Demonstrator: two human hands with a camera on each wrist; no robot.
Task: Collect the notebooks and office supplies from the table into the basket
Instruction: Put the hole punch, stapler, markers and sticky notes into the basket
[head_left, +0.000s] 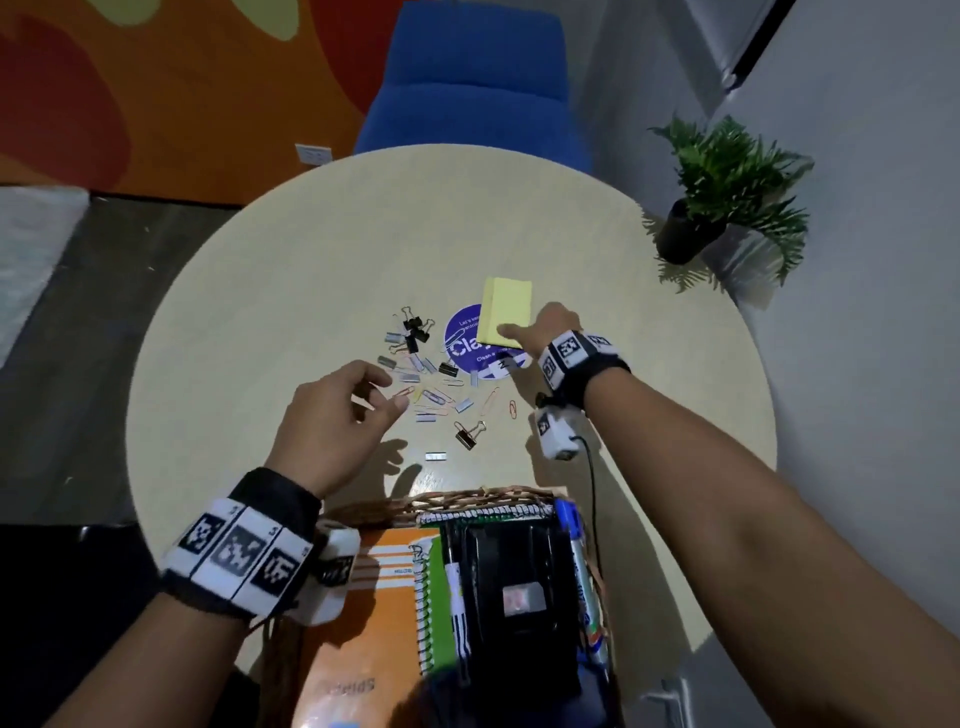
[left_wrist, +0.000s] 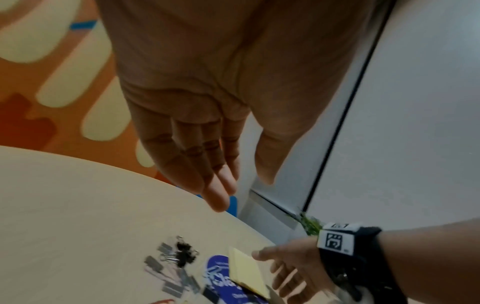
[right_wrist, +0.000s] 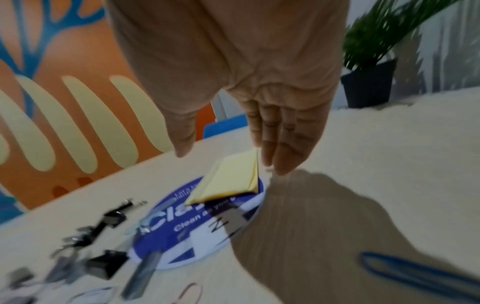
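the right hand (head_left: 550, 327) reaches over the yellow sticky-note pad (head_left: 506, 312), thumb on its near edge and straight fingers down its far side, likely lifting it off the round purple sticker (head_left: 462, 348). the left hand (head_left: 332, 415) hovers loosely curled, holding nothing, just short of the scattered paper clips and binder clips (head_left: 415, 332), probably next for the wicker basket (head_left: 467, 501) behind both wrists

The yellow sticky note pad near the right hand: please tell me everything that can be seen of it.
The yellow sticky note pad is a thick rectangular block of pale yellow paper sheets. It sits near the middle of the round table, with its near end over a round blue sticker. In the right wrist view the pad is tilted, one corner raised. The right hand reaches to it: the thumb lies on its top, the fingers at its right edge. A firm grip cannot be confirmed.
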